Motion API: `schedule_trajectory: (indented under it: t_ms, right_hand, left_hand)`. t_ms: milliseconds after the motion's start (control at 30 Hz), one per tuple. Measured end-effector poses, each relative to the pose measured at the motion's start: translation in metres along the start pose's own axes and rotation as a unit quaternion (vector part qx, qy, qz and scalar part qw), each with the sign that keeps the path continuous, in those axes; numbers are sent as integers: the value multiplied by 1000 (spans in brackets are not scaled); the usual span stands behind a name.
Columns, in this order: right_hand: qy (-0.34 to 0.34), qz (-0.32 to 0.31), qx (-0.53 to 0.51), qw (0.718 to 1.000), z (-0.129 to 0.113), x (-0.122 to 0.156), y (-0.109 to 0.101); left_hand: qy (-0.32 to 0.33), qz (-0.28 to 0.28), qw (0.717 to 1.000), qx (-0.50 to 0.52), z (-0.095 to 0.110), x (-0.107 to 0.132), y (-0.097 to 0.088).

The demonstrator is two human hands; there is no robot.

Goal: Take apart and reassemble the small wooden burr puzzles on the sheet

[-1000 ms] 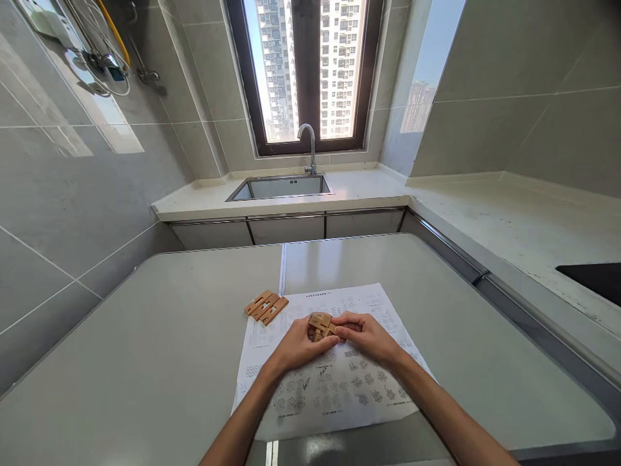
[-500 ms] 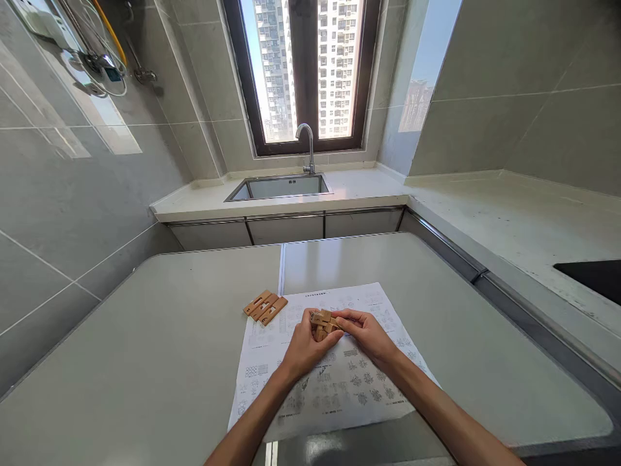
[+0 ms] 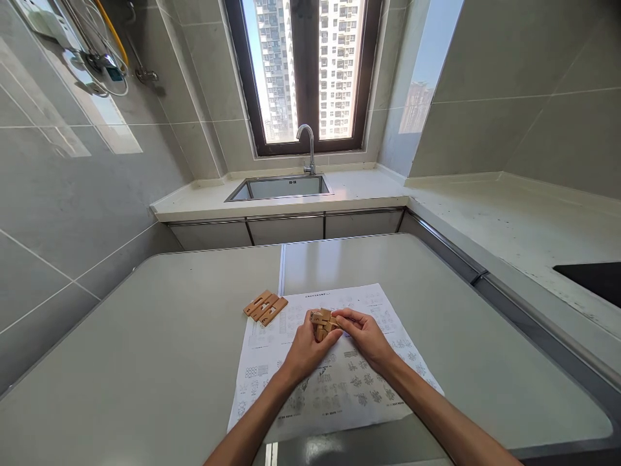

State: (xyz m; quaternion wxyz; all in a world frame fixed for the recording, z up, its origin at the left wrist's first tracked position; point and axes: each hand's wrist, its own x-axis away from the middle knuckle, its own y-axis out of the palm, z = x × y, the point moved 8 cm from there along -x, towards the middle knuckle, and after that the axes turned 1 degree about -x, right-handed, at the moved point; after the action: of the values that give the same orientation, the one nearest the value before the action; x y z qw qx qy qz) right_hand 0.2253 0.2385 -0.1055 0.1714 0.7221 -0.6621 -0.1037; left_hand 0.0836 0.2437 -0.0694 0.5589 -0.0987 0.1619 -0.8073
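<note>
Between my two hands, above a printed instruction sheet (image 3: pixel 339 408), is a partly interlocked cluster of wooden puzzle pieces (image 3: pixel 321 318). My left hand (image 3: pixel 306 344) is closed around the cluster's left and near sides, its thumb reaching across the front. At the right side of the cluster, my right hand (image 3: pixel 365 333) pinches with thumb and fingertips, and what lies inside that pinch is mostly hidden. Several notched wooden pieces (image 3: pixel 265 307) lie side by side just beyond the sheet's upper left corner. Small line drawings of assemblies cover the sheet.
The sheet rests on a pale table (image 3: pixel 160 349) with a lengthwise seam. Past the far edge stand a counter (image 3: pixel 369 184), a sink (image 3: pixel 286 188) and a faucet (image 3: pixel 310 149) under a window. A counter with a black panel (image 3: pixel 594 281) runs along the right.
Both hands stay in nearly the same place, with a slight shift of fingers and pieces at the cluster. The loose pieces have not moved.
</note>
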Motion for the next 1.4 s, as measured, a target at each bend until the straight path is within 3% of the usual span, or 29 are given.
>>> schedule_trajectory:
  t_ms: [133,233,433,700,967,1400]
  right_hand:
    - [-2,-6,-11,1000,3,-3,-1]
    - [-1,-11,-19,1000,4,-5,-1]
    - [14,-17,-55,998,2,-5,1]
    - [6,-101,-15,995,-6,2,22]
    - [15,-81,9,997,-6,2,15]
    - [19,-89,92,992,-16,-2,9]
  left_hand:
    - [14,-19,999,-40,-1,0,1]
    - [39,-30,999,-13,6,0,0]
    - [60,97,993,-38,13,-5,-24]
    - [45,45,997,32,10,-5,-16]
    - [26,6,999,36,7,-7,-13]
    - [66,11,998,-19,18,-6,-17]
